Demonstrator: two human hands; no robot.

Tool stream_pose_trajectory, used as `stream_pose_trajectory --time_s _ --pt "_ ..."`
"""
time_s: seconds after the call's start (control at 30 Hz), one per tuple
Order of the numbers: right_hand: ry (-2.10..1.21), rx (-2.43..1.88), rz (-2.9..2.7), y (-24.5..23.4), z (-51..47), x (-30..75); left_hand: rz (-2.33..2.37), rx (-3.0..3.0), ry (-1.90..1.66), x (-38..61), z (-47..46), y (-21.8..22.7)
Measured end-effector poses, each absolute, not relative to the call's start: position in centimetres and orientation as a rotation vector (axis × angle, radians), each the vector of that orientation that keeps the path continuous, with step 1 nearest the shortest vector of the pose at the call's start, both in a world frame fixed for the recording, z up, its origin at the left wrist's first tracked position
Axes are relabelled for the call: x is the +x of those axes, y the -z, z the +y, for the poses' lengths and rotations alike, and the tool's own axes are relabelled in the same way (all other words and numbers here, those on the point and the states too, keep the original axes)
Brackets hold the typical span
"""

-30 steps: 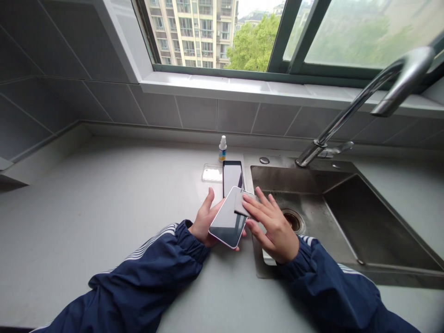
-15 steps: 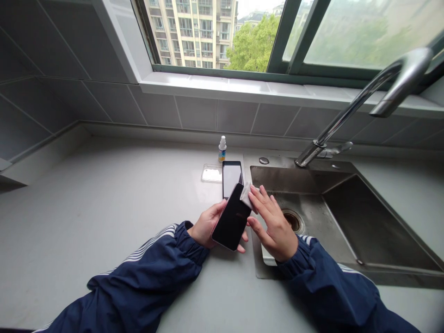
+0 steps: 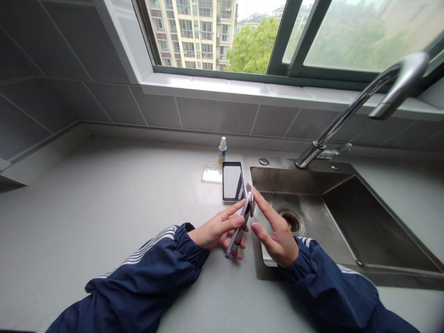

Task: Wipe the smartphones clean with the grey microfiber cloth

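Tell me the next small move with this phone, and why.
Probably slide the white cloth along the phone's edge: the right hand pinches it at the upper end, while the left hand holds the phone tilted on its side.

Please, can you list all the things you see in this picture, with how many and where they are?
held phone: 1, silver edge, edge-on in the left hand
lying phone: 1, black, flat on the counter
phone case: 1, clear, left of the lying phone
spray bottle: 1, white and blue, behind the phones
cloth: 1, pale grey, against the held phone's far end
sink: 1, steel, right side
tap: 1, chrome, behind the sink
counter: 1, pale grey, under everything
wall tiles: many, grey, below the window
window: 1, green frame, top
left hand: 1, holding the held phone
right hand: 1, at the cloth
sleeves: 2, navy, white stripes, bottom
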State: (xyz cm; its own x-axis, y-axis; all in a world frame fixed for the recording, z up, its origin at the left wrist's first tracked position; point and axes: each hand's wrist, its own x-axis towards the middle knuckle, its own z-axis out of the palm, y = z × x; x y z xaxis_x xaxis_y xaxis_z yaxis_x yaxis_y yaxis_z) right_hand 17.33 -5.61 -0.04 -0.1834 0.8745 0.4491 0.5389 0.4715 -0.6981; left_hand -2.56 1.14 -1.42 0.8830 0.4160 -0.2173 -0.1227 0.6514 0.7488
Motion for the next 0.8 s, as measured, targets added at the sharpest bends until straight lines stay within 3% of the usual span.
stream_pose_trajectory --time_s 0.27,0.6,0.8 --pt "-0.511 -1.168 -1.776 0.3 -5.7 17.8 0.423 0.875 -0.313 -2.6 1.0 1.6" --pt "-0.83 -1.202 -1.493 1.3 -5.5 18.1 0.404 0.844 -0.315 -2.5 1.0 1.7" --pt "-0.798 -1.244 -1.417 1.3 -5.2 17.8 0.305 0.754 -0.354 -2.4 1.1 1.9"
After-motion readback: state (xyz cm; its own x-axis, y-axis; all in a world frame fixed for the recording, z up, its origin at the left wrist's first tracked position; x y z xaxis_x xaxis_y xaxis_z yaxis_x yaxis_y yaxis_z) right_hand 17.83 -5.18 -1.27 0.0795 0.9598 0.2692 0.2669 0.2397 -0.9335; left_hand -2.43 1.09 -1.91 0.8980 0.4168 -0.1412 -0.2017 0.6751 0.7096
